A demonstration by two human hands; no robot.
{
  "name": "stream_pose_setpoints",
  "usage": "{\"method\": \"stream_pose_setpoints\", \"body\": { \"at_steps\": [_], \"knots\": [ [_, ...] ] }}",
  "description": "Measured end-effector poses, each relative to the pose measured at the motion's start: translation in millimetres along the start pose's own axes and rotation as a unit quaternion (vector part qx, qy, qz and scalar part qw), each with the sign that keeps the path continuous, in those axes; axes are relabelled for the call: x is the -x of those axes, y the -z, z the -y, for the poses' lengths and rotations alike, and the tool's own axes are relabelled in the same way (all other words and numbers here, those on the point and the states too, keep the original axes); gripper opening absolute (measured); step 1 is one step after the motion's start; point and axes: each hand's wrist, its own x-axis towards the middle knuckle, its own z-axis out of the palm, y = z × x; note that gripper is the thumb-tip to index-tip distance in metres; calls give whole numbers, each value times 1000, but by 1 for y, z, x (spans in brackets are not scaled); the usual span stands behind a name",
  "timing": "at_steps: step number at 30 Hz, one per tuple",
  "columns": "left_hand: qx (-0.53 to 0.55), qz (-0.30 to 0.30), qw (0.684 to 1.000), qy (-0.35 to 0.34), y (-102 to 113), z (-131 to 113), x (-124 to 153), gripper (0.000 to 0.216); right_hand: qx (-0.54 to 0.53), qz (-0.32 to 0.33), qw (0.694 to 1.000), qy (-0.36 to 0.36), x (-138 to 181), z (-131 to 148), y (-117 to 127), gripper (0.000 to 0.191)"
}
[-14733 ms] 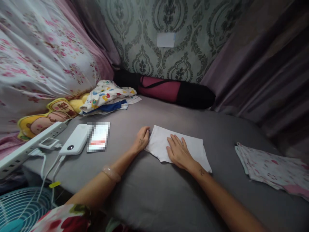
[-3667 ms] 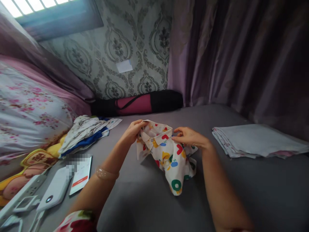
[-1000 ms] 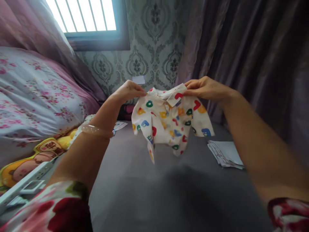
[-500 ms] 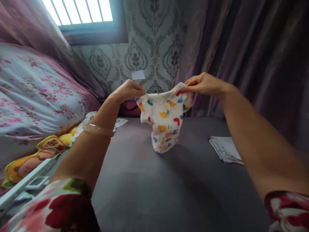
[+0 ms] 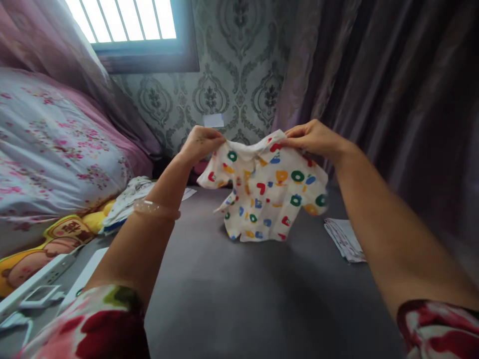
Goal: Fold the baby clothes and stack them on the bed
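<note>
A small white baby shirt (image 5: 267,194) printed with coloured letters and numbers hangs spread in the air above the grey bed sheet (image 5: 239,294). My left hand (image 5: 200,142) pinches its left shoulder and my right hand (image 5: 312,137) pinches its right shoulder, both closed on the fabric. The shirt's hem swings just above the sheet.
A stack of folded cloths (image 5: 344,239) lies at the right. A heap of unfolded clothes (image 5: 129,199) lies at the left by a flowered quilt (image 5: 48,149) and a yellow cushion (image 5: 41,247). A power strip (image 5: 33,286) sits at the near left. Curtains hang at the right.
The shirt, bunched and narrow half a second ago, has swung open and now hangs spread wide. Both hands keep hold of its shoulders at about the same height.
</note>
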Motion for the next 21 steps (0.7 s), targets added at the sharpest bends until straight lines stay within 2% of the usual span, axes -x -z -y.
{"method": "stream_pose_setpoints", "body": {
  "at_steps": [4,10,12,15,16,17,19,20,21],
  "knots": [
    [12,-32,999,-18,-3,5,-4,15,-15,12,1000,24,-5,-4,-2,33],
    [-33,-90,994,-56,-5,27,-15,12,-11,-46,994,94,-16,-19,-6,41],
    [-47,-120,986,-110,-7,26,-20,14,24,-98,985,137,-19,-18,-6,40],
    [-89,-193,945,-247,-7,15,-26,15,129,-232,941,211,-20,-11,-6,35],
    [-122,-189,930,-291,-7,10,-28,17,173,-238,930,222,-20,-9,-6,33],
    [-161,-160,918,-325,-7,6,-29,19,216,-216,925,226,-20,-7,-6,32],
    [-233,-83,898,-364,-6,1,-31,24,281,-143,922,223,-19,-7,-7,33],
    [-252,-75,891,-369,-5,0,-31,25,299,-135,918,223,-19,-8,-7,34],
    [-258,-100,888,-367,-5,1,-32,25,308,-153,912,225,-19,-9,-7,35]
  ]
}}
